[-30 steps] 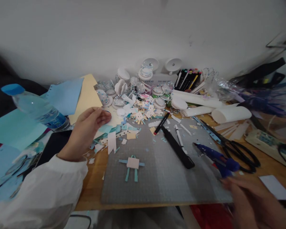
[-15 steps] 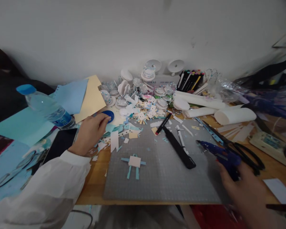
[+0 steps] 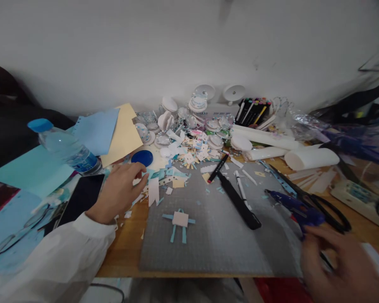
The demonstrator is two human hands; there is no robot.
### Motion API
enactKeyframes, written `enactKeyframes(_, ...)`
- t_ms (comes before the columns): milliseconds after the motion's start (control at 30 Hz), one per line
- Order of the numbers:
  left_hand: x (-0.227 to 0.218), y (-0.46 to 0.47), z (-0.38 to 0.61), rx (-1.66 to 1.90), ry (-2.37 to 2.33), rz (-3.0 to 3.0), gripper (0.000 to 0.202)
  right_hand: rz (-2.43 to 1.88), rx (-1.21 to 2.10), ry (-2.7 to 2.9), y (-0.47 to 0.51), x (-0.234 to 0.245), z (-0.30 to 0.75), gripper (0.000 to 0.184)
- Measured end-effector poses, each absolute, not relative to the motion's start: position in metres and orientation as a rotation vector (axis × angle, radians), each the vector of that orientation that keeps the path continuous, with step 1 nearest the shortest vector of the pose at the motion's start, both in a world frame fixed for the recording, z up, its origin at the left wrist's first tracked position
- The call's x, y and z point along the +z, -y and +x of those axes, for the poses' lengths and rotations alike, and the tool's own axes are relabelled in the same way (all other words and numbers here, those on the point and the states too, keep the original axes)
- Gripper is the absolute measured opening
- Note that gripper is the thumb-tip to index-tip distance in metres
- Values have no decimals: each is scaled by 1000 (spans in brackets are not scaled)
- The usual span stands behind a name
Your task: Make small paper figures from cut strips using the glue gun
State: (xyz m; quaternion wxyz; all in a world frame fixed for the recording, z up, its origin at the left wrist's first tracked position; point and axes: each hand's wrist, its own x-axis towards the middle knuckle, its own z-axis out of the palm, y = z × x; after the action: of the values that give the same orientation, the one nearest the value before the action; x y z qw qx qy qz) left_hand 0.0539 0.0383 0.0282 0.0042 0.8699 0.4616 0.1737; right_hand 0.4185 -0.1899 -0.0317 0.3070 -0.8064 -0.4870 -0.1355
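My left hand [image 3: 120, 191] hovers over a litter of paper scraps [image 3: 164, 179] at the left edge of the grey cutting mat [image 3: 214, 252]. Its fingers are loosely curled, apart, and hold nothing. A round dark blue disc [image 3: 142, 158] lies just beyond its fingertips. My right hand [image 3: 341, 261] is blurred at the bottom right, fingers spread, just short of the handle of the blue glue gun [image 3: 295, 206]. It does not grip the gun. A small paper figure [image 3: 179, 221], a pale square with light blue strips, lies on the mat.
A water bottle [image 3: 66, 149] lies tilted at the left over coloured sheets. A black knife [image 3: 238, 202], a white pen [image 3: 241, 185] and a marker [image 3: 217, 168] lie on the mat. Black scissors [image 3: 318, 202], white rolls [image 3: 311, 159] and a power strip [image 3: 356, 191] are at the right.
My left hand lowered the blue disc onto the desk, let it go and drew back. My right hand reached to the glue gun, then pulled back a little; the gun stayed.
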Motion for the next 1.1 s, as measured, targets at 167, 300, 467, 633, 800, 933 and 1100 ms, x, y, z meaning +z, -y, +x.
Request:
enactKeyframes(167, 30, -35, 51, 437, -1531, 2916, 19, -2076, -20, 1673, 125, -44, 416, 22)
enactKeyframes(300, 34, -31, 41, 370, -1493, 2991, 20, -2210, 34, 1738, 100, -59, 424, 21)
enactKeyframes(467, 29, -24, 33, 268, -1435, 2966, 30, -2226, 71, 1783, 95, -61, 422, 19)
enactKeyframes(633, 27, -17, 34, 303, -1414, 2966, 45, -2280, 69, 1784, 87, -58, 420, 21)
enactKeyframes(800, 33, -10, 35, 379, -1279, 2878, 26, -2345, 58, 1813, 73, -56, 417, 20)
enactKeyframes(933, 39, -7, 35, 483, -1104, 2939, 20, -2367, 56, 1856, 66, -53, 416, 22)
enactKeyframes(1100, 41, -2, 44, 554, -1274, 2888, 15, -2359, 88, 1919, 62, -49, 417, 27)
